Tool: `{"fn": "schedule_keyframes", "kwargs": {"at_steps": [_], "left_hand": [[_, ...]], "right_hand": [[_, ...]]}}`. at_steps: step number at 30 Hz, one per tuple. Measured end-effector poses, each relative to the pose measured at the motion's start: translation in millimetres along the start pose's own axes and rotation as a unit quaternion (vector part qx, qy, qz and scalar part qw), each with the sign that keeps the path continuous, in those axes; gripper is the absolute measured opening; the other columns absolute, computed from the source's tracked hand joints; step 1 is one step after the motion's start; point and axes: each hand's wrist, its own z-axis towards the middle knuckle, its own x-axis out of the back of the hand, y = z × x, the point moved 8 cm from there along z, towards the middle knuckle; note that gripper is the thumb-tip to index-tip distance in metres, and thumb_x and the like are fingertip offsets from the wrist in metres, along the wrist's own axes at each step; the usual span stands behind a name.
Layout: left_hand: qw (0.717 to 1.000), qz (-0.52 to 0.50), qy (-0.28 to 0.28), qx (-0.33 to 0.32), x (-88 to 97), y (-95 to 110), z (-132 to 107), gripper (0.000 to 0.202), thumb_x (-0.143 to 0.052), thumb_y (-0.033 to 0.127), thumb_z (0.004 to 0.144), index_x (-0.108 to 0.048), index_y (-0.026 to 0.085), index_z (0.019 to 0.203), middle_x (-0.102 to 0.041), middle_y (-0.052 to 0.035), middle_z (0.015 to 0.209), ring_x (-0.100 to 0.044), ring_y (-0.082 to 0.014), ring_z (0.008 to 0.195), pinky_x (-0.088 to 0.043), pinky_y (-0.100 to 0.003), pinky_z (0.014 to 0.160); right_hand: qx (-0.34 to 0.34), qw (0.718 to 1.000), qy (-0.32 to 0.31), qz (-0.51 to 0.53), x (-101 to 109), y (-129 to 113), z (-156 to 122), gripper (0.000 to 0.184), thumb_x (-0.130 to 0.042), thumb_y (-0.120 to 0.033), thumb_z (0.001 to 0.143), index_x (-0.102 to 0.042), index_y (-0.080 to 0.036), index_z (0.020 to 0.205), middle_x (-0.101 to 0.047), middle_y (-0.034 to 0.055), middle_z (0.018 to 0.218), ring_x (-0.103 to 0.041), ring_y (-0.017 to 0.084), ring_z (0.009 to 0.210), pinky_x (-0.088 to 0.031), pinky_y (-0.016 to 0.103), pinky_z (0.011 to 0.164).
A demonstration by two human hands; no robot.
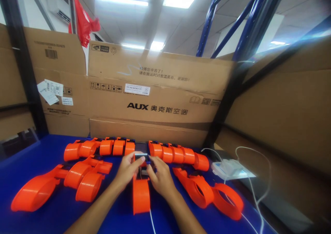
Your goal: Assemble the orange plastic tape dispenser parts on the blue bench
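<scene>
Both hands are at the centre of the frame, working on a dark rectangular device [141, 147] with a flat, screen-like upper face. The left hand [128, 167] grasps the device by its left side, the thumb laid on its lower edge. The right hand [162, 177] is at the lower right edge of the device, fingers bent and thumb lowered; whether these fingers are closed on the device itself or on a small part beneath it cannot be told. Directly below the device, between the forearms, stands an orange band [141, 196], and a white cable [152, 221] runs from behind it to the bottom edge of the frame. Further orange bands with dark fittings rest on the blue tabletop [117, 211]: a back-left row [88, 148], a back-right row [178, 154], a front-left group [34, 194] of three at the lower left, and a front-right group [229, 201] at the lower right. A white power strip [232, 169] with leads lies right of the bands. A printed cardboard panel [155, 89] stands across the rear, a red plastic bag [82, 21] hangs at the upper left, and blue metal framing [249, 23] occupies the upper right.
</scene>
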Motion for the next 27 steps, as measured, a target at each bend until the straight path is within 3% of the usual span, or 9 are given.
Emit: {"fn": "schedule_keyframes", "kwargs": {"at_steps": [9, 13, 17, 21, 27], "left_hand": [[1.000, -0.013, 0.000, 0.019, 3.3, -3.9, 2.0, 0.045, -0.080, 0.051, 0.074, -0.071, 0.014, 0.099, -0.057, 0.0056, 0.052, -0.038, -0.0059, 0.034, -0.030, -0.019, 0.035], [0.999, -0.030, -0.005, 0.026, 2.0, -4.5, 0.4, 0.047, -0.077, 0.051, 0.076, -0.068, 0.015, 0.105, -0.055, 0.0072, 0.046, -0.035, -0.0062, 0.030, -0.027, -0.019, 0.033], [0.999, -0.035, -0.008, 0.034, -2.0, -6.4, -1.9, 0.047, -0.081, 0.048, 0.073, -0.069, 0.015, 0.104, -0.060, 0.0052, 0.049, -0.037, -0.0060, 0.030, -0.028, -0.019, 0.033], [0.998, -0.039, 0.017, 0.035, 2.2, -8.4, -0.1, 0.048, -0.080, 0.050, 0.073, -0.068, 0.015, 0.105, -0.064, 0.0034, 0.053, -0.037, -0.0054, 0.030, -0.029, -0.019, 0.034], [0.997, -0.050, 0.050, 0.041, 12.3, -12.4, 3.7, 0.046, -0.081, 0.051, 0.072, -0.068, 0.016, 0.100, -0.054, 0.0086, 0.043, -0.037, -0.0059, 0.030, -0.029, -0.019, 0.034]], "right_hand": [[-0.032, 0.999, 0.013, 0.029, 5.4, 0.6, 1.8, 0.023, -0.052, -0.024, 0.095, -0.069, -0.020, 0.110, -0.072, 0.0063, 0.084, -0.066, 0.020, 0.073, -0.053, 0.029, 0.067], [-0.081, 0.995, 0.054, 0.033, 19.1, 12.0, 2.7, 0.037, -0.035, -0.030, 0.105, -0.068, -0.018, 0.093, -0.069, 0.0037, 0.070, -0.062, 0.016, 0.058, -0.048, 0.024, 0.057], [-0.124, 0.989, 0.075, 0.015, 26.9, 29.8, 4.7, 0.038, -0.036, -0.036, 0.104, -0.066, -0.017, 0.090, -0.069, 0.0036, 0.071, -0.061, 0.016, 0.058, -0.045, 0.024, 0.055], [-0.153, 0.987, 0.051, -0.017, 24.1, 47.0, 4.7, 0.029, -0.049, -0.034, 0.096, -0.064, -0.019, 0.076, -0.064, 0.0007, 0.063, -0.058, 0.017, 0.057, -0.041, 0.024, 0.053], [-0.161, 0.985, -0.027, -0.050, 9.8, 56.9, -0.9, 0.015, -0.064, -0.025, 0.083, -0.066, -0.021, 0.068, -0.065, -0.0006, 0.062, -0.058, 0.017, 0.058, -0.038, 0.024, 0.054]]}}
